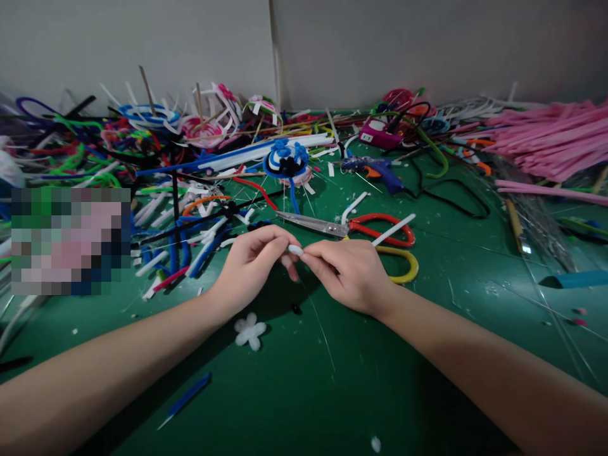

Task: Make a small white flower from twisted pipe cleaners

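Observation:
My left hand [256, 263] and my right hand [354, 272] meet at the middle of the table, both closed in a pinch. Between their fingertips is a small bent piece of white pipe cleaner [295, 250]. Just beyond them lie scissors [332, 227] with one red and one yellow handle, partly hidden by my right hand. A straight white strip [396, 229] crosses the red handle; where its near end lies is hidden. A white fuzzy flower [249, 332] rests below my left wrist, with a small black bit [296, 309] to its right.
Cut pipe cleaners [190, 234] pile up at left. A blue-and-white coiled piece [286, 158] and a blue glue gun [387, 176] lie behind the scissors. Pink pipe cleaners [555, 136] are heaped at far right. A blue pointed tool [185, 399] lies near my left forearm.

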`<state>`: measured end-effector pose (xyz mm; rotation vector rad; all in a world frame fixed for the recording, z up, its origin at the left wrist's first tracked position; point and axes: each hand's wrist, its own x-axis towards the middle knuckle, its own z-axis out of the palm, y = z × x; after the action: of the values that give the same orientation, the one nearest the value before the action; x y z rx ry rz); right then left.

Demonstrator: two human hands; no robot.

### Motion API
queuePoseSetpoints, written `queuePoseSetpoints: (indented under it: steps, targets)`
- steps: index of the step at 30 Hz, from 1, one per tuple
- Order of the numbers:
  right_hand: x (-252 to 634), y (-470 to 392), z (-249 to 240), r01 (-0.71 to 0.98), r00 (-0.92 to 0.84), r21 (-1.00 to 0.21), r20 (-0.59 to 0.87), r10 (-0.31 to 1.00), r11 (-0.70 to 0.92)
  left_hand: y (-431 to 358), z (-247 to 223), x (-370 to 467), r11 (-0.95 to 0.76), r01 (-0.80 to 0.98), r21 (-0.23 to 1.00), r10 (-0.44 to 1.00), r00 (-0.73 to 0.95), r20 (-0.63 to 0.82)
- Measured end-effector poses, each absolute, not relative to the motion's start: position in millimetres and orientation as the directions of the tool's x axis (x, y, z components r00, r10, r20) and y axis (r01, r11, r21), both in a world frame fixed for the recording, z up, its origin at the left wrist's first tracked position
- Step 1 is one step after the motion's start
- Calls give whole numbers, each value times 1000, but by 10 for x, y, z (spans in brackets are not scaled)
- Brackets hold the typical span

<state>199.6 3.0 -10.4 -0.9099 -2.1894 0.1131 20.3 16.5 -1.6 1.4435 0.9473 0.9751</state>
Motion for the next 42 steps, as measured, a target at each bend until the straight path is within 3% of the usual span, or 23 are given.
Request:
queuePoseSetpoints:
  steps: [7,16,25,33,42]
  targets:
    - [2001,46,-135,621,-474,-318,575,667,716,142,32,230,-147,85,985,924,367,106]
    - [2004,28,-53,550,-414,-477,556,720,685,178,8,237,-178,169,969,939,324,116]
    - [2009,40,-69,423,-436,-535,587,682,731,169,-7,232,-145,14,989,866,486,120]
    - [1986,45,-73,500,-325,-477,670,668,722,181,-45,215,-87,-55,995,902,420,102]
    - [1994,33,-65,421,-358,-467,702,615,778,184,-25,212,-42,-25,999,893,447,49]
